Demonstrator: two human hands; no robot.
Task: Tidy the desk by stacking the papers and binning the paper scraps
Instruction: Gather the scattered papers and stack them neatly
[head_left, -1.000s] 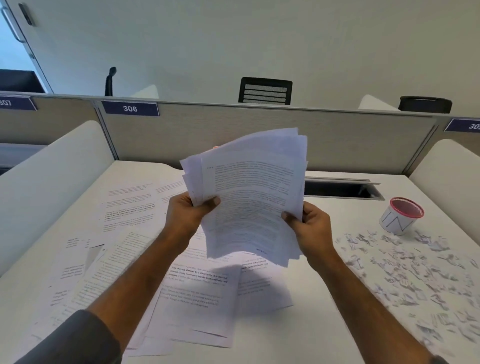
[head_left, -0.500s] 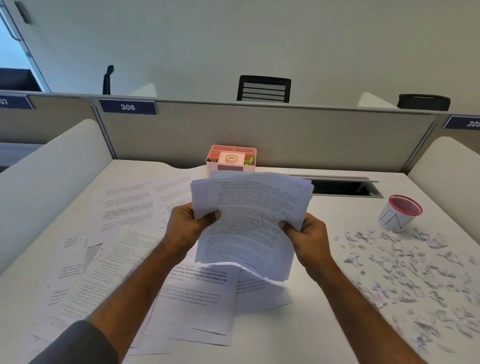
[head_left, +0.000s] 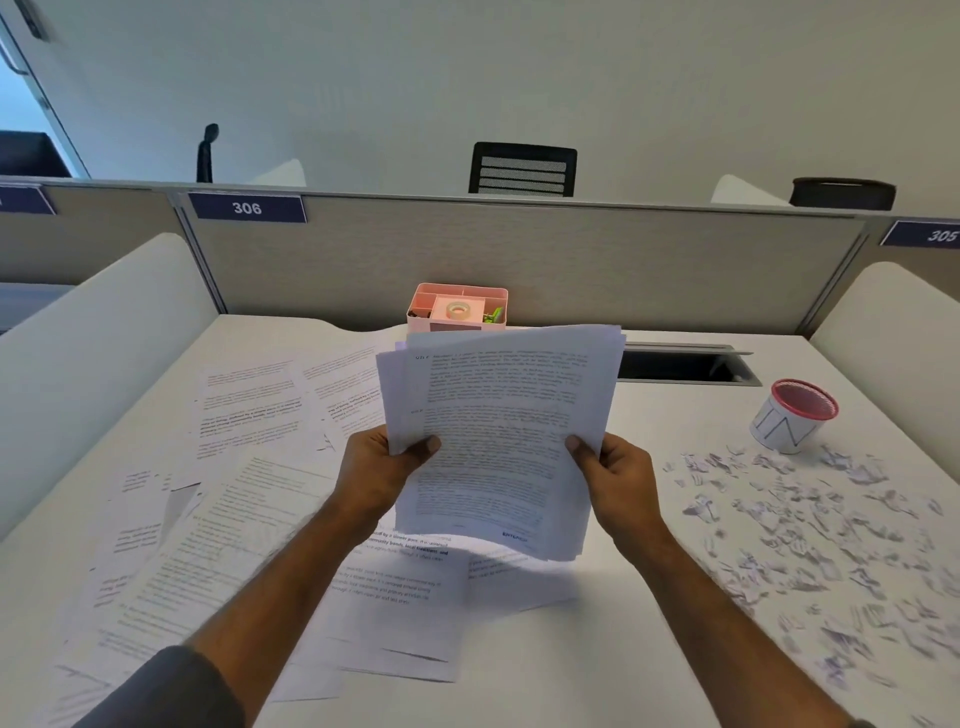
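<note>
**Sheaf held by both side edges, above the desk**

Left hand (head_left: 382, 470) and right hand (head_left: 618, 475) each pinch the sheaf (head_left: 498, 441) at a side edge, thumbs on the printed face, fingers curled behind. Sheaf stands near upright, long axis top to bottom, leaning slightly right; its sheets are uneven, corners fanned at top left and bottom right. Bottom edge hangs clear of the desk (head_left: 545, 665), directly over loose pages (head_left: 249, 415) lying below and to the left.

Judgement: next comes squaring the sheaf, so the lower edge goes straight down to the surface between the hands (both equally near). More pages lie nearer the left hand. Scraps (head_left: 810, 525) spread at right, nearer the right hand, with the bin (head_left: 792, 415) beyond them, tipped. Scraps not yet binned.
</note>
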